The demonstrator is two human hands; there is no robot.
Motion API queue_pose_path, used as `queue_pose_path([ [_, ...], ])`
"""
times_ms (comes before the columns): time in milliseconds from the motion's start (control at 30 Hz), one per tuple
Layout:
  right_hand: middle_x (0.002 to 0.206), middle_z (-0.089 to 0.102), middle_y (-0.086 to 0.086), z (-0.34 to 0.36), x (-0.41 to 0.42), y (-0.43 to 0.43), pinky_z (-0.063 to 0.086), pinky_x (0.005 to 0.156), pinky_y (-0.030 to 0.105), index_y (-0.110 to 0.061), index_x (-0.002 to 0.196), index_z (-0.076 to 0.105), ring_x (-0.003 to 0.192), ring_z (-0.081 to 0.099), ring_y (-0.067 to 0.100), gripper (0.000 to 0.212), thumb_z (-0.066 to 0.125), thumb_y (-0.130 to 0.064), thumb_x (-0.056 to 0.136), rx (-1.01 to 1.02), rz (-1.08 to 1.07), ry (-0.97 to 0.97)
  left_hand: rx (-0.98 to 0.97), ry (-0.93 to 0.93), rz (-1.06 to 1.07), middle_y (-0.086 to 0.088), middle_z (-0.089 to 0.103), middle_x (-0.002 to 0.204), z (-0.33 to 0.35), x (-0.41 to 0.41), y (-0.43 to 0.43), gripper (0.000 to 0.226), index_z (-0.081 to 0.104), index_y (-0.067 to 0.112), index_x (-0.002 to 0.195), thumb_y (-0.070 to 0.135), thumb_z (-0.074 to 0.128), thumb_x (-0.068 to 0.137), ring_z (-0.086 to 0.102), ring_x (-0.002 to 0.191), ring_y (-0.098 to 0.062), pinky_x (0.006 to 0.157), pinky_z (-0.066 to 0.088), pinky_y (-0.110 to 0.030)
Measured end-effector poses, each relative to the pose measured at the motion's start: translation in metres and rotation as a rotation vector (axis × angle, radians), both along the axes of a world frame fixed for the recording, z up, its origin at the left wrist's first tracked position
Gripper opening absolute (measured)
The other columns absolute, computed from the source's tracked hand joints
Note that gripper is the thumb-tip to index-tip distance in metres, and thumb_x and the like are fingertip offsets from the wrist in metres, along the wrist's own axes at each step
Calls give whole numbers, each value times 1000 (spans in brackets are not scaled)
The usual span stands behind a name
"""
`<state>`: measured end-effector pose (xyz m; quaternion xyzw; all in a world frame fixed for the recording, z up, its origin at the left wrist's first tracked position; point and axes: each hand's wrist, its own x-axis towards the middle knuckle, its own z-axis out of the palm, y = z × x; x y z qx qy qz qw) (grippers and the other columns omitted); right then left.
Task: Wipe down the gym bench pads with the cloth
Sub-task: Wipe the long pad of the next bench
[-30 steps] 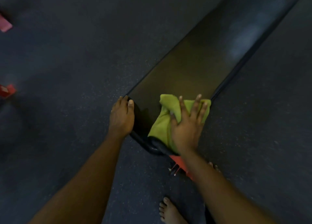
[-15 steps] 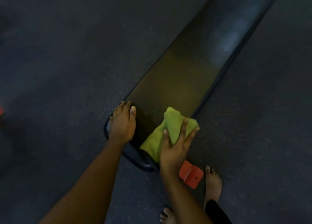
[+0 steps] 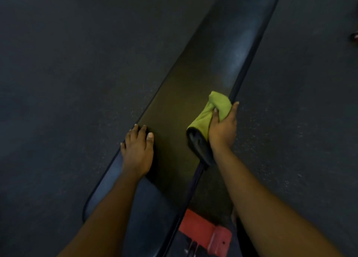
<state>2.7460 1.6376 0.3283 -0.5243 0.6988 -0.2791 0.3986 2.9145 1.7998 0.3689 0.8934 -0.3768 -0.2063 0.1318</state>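
A person's left hand [image 3: 137, 148] lies flat, fingers straight, near the left edge of the black bench pad [image 3: 186, 78], while the right hand [image 3: 222, 130] grips a bunched green cloth [image 3: 218, 106] against the pad's right edge. Wadded this tightly, the cloth likely touches only a narrow strip and could leave the pad's middle unwiped. Riding the rim, it could also slip off toward the floor [image 3: 290, 121].

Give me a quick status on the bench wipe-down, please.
Left hand flat on bench pad. Right hand grips green cloth at pad's right edge. Red bracket below, out of the way.
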Motion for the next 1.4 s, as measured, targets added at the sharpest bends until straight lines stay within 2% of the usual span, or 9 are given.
queue_pose_path([
  [133,159,37,11,3,-2,-80,41,104,48,-26,163,8,137,45,39,79,49,-52,101,4,-46,-62,-19,-36,-29,-5,16,164,-7,3,-80,56,28,22,153,47,23,104,11,150,-27,120,7,-57],
  [333,167,21,4,6,0,-18,41,107,52,-31,162,4,144,38,33,82,48,-55,97,-16,8,-6,-34,-47,12,-9,22,161,-7,8,-190,56,31,18,152,46,26,104,17,148,-28,118,12,-59],
  [467,162,30,13,1,0,-152,44,102,50,-23,163,6,134,48,41,80,48,-50,100,-6,12,83,-9,-39,-29,-10,26,159,-3,11,-252,55,32,19,151,47,25,104,20,147,-30,118,14,-59],
  [567,162,31,14,0,-2,-240,42,104,49,-20,163,8,137,45,41,78,48,-49,101,24,-32,21,-13,-19,-14,-12,31,155,-1,16,-281,56,36,17,149,48,26,103,26,143,-31,115,22,-61],
  [800,167,22,8,4,-5,-170,42,108,52,-28,163,7,145,37,34,76,44,-50,100,-41,43,-17,58,2,29,-13,31,154,5,13,-323,56,34,19,149,49,27,103,28,141,-34,112,26,-60],
  [933,164,28,13,5,-4,-266,44,103,50,-23,163,3,136,47,40,75,42,-47,103,47,30,65,86,-12,0,-13,30,154,9,10,-349,58,33,18,150,51,25,102,27,142,-33,113,26,-60],
  [1067,162,30,16,16,-5,-382,39,107,48,-19,163,4,139,42,41,74,42,-44,105,112,-21,20,40,31,-50,-12,32,153,10,15,-382,60,35,16,149,52,25,102,28,141,-32,112,28,-59],
  [1233,166,24,10,13,1,-358,43,103,52,-25,163,8,142,41,38,75,45,-49,101,-28,-9,15,8,33,-36,-12,33,153,10,21,-458,60,33,16,150,51,26,102,28,140,-32,112,29,-58],
  [1400,160,36,13,4,4,-465,44,98,51,-22,163,8,127,53,43,73,40,-50,103,42,-65,136,-45,53,8,-14,36,149,-7,33,-554,60,33,14,149,50,29,102,32,138,-34,110,31,-59],
])
